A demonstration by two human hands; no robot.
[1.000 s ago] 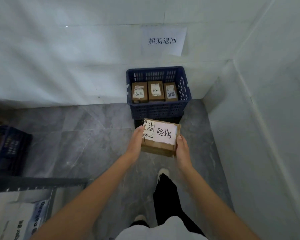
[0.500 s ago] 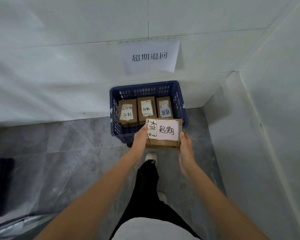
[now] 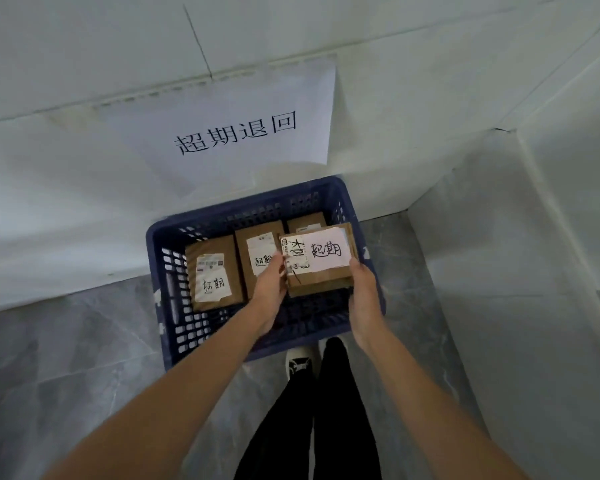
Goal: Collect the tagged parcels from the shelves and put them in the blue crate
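I hold a brown cardboard parcel (image 3: 321, 268) with a white handwritten tag between both hands, over the right half of the blue crate (image 3: 174, 299). My left hand (image 3: 269, 289) grips its left end and my right hand (image 3: 362, 289) grips its right end. Inside the crate lie three tagged parcels side by side: one at the left (image 3: 213, 271), one in the middle (image 3: 257, 254) partly behind my left hand, and one at the right (image 3: 305, 221) mostly hidden under the parcel I hold.
The crate stands on a grey tiled floor against a white wall with a printed paper sign (image 3: 236, 133) above it. A white side wall (image 3: 499, 271) closes in the corner on the right. My legs and a shoe (image 3: 300, 363) are just before the crate.
I have stepped closer to the crate, and the parcel in my hands has moved forward from in front of the crate to above its right side.
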